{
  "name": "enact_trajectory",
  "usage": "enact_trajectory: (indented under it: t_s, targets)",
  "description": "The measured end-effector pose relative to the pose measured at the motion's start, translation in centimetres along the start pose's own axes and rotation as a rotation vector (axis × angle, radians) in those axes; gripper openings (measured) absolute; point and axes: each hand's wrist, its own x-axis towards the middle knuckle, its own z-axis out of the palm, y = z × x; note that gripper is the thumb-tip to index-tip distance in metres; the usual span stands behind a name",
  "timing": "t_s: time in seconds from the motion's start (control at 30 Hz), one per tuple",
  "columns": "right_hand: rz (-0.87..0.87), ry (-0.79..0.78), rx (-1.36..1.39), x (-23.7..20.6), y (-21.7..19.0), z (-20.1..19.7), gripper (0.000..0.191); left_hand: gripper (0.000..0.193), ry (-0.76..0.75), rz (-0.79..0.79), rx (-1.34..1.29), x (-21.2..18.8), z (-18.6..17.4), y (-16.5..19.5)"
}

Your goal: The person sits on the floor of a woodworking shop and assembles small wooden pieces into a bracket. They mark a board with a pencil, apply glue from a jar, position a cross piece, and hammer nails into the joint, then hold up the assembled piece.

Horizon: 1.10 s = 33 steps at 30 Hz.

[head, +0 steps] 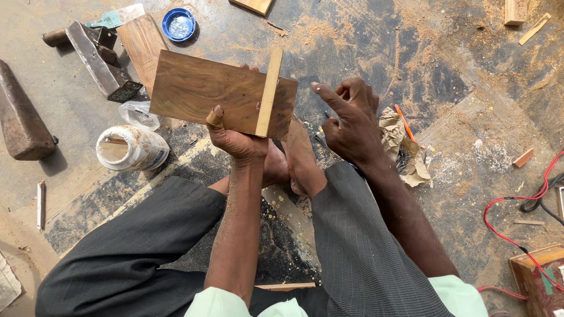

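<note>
Head view looks down over dark trouser legs and a bare foot braced on the sawdusty floor. Left hand is closed on the lower edge of a brown wooden board, thumb up its face, holding it tilted, long axis running left to right. A pale thin strip stands across the board near its right end, running near to far. Right hand hangs just right of that strip, not touching, forefinger pointing towards it, other fingers curled, holding nothing I can make out. Beyond: white jar, blue lid, metal block.
</note>
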Motion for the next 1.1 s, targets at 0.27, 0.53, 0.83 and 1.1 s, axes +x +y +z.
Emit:
enact_trajectory:
  t_s: [0.27,0.53,0.83,1.1]
  targets:
    - [-0.421,0.066,-0.497,4.0,-6.5,-1.5,0.038,0.080,0.045,-0.023,0.026,-0.5,1.9,-0.2]
    - [-0.521,-0.173,-0.177,1.6,-7.5,-1.1,0.053,0.085,0.076,0.003,0.081,0.7,-0.2,0.4]
    - [-0.102,-0.195,0.323,1.0,-2.9,-3.0,0.065,0.086,-0.071,-0.078,0.037,1.9,0.2,3.1]
    - [-0.466,-0.013,-0.454,3.1,-7.5,-1.9,0.054,0.088,-0.045,-0.116,0.029,1.0,1.8,1.9]
